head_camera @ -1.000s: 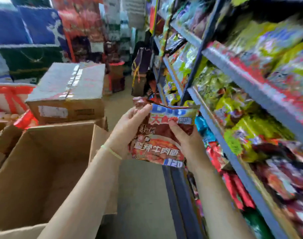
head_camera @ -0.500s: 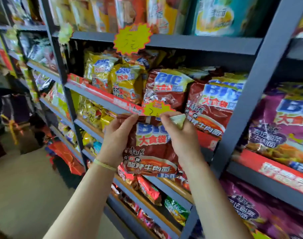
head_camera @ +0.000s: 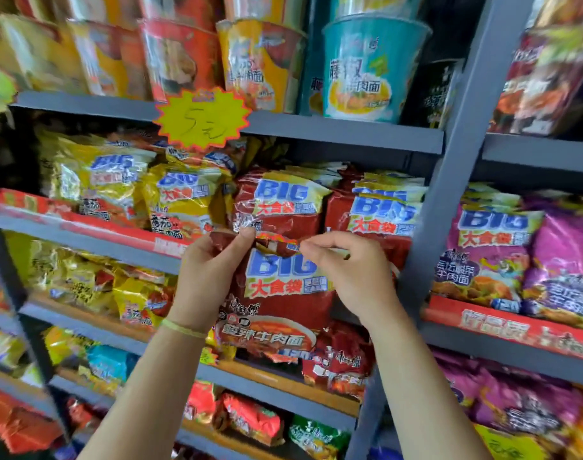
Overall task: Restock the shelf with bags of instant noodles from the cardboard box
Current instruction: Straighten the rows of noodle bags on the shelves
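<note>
Left hand point(head_camera: 206, 263) and right hand point(head_camera: 345, 270) are pinching the top edge of a dark-red plastic noodle bag point(head_camera: 277, 303) before the grey metal shelf point(head_camera: 343, 134).

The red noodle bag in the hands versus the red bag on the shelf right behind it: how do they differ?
The held bag hangs in front of the shelf edge, pinched at its top by the left hand and right hand; the shelved bag stands untouched among others. The held bag's top is crumpled over; the shelved bag's is upright. Both share the red BIG design.

Glossy plastic film, matt painted metal

The red noodle bag point(head_camera: 277, 303) is shiny, crinkled plastic film; the grey shelf point(head_camera: 343, 136) at 12 o'clock looks smooth, matt painted metal.
</note>
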The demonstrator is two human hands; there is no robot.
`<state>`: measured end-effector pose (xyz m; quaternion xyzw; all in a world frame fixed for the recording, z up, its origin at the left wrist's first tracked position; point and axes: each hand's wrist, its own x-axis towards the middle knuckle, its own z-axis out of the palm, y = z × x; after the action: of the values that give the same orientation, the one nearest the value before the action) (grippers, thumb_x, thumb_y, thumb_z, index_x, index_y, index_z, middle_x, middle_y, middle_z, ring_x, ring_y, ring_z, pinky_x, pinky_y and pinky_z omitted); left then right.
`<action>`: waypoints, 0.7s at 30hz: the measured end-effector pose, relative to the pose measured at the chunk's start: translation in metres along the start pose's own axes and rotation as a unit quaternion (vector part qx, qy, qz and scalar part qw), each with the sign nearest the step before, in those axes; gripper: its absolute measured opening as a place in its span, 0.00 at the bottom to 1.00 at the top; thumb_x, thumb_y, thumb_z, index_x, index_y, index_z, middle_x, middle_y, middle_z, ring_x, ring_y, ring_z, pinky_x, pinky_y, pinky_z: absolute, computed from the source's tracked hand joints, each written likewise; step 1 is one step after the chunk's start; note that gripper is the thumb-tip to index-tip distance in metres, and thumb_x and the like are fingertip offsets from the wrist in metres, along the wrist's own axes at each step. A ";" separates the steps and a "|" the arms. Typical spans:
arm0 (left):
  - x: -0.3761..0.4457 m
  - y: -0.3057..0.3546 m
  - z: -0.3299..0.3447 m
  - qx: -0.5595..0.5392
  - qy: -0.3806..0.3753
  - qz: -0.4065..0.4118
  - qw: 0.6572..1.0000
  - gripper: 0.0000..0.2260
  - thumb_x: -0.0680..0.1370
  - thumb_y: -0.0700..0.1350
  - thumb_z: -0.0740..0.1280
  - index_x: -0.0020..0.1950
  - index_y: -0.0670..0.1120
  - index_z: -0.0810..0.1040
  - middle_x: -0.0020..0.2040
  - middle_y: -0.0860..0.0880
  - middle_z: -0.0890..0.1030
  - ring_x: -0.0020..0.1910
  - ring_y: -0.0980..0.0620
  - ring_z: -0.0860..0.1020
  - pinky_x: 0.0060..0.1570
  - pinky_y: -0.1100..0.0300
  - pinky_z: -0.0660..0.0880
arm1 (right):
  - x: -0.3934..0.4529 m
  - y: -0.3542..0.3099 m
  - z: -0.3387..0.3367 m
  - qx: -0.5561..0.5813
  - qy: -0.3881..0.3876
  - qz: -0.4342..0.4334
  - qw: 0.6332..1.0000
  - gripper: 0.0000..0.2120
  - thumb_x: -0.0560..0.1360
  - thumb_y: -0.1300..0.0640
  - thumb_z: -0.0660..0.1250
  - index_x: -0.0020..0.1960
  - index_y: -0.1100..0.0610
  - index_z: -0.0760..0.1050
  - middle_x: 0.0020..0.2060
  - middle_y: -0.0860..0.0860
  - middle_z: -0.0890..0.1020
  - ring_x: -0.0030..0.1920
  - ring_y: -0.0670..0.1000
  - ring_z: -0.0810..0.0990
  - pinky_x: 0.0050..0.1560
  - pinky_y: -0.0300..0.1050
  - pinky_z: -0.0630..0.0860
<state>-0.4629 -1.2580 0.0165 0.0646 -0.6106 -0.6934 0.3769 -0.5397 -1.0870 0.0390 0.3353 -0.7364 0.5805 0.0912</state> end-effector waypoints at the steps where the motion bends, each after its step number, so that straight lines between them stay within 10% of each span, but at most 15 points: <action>1: 0.004 0.000 -0.002 0.006 -0.008 0.006 1.000 0.25 0.69 0.58 0.76 0.43 0.36 0.79 0.43 0.33 0.83 0.40 0.40 0.83 0.45 0.37 0.78 | 0.002 -0.002 0.000 0.003 0.015 0.010 1.000 0.04 0.75 0.54 0.73 0.43 0.53 0.85 0.37 0.40 0.85 0.40 0.35 0.80 0.38 0.25 0.70; 5: 0.016 -0.003 -0.003 0.013 -0.068 0.026 0.997 0.13 0.68 0.55 0.74 0.38 0.45 0.80 0.33 0.49 0.83 0.33 0.52 0.82 0.34 0.58 0.77 | 0.006 -0.008 0.012 0.078 0.103 0.046 0.991 0.11 0.77 0.53 0.71 0.39 0.57 0.78 0.30 0.46 0.78 0.35 0.43 0.76 0.38 0.36 0.71; 8: 0.019 -0.007 0.000 -0.064 -0.107 -0.028 0.992 0.07 0.70 0.48 0.74 0.42 0.46 0.83 0.41 0.44 0.86 0.41 0.45 0.85 0.39 0.55 0.80 | 0.007 -0.011 0.019 0.062 0.147 0.029 0.987 0.12 0.77 0.53 0.70 0.39 0.59 0.77 0.32 0.57 0.76 0.34 0.47 0.74 0.36 0.40 0.69; 12: 0.024 -0.003 -0.001 -0.126 -0.125 -0.117 0.977 0.04 0.75 0.40 0.71 0.48 0.42 0.83 0.47 0.41 0.86 0.44 0.43 0.85 0.38 0.55 0.81 | 0.008 -0.014 0.006 -0.150 0.118 -0.039 0.981 0.11 0.77 0.52 0.70 0.38 0.54 0.77 0.31 0.46 0.79 0.35 0.43 0.77 0.37 0.34 0.71; 17: 0.024 -0.002 0.013 -0.056 -0.137 -0.044 0.988 0.08 0.73 0.37 0.74 0.47 0.33 0.83 0.45 0.38 0.85 0.45 0.38 0.85 0.47 0.47 0.81 | 0.007 -0.021 -0.003 -0.369 -0.010 -0.108 0.923 0.10 0.78 0.44 0.64 0.45 0.48 0.78 0.40 0.42 0.79 0.44 0.44 0.76 0.50 0.45 0.70; 21: 0.017 -0.003 0.029 -0.038 -0.144 0.012 0.989 0.04 0.74 0.39 0.73 0.48 0.43 0.85 0.46 0.42 0.86 0.48 0.42 0.85 0.51 0.47 0.81 | 0.012 -0.011 0.002 -0.344 0.024 -0.142 0.928 0.10 0.81 0.51 0.63 0.43 0.53 0.76 0.32 0.46 0.78 0.35 0.49 0.77 0.40 0.49 0.71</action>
<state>-0.4922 -1.2449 0.0267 -0.0576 -0.6323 -0.7137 0.2959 -0.5416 -1.0947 0.0537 0.3701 -0.8333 0.2803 0.3001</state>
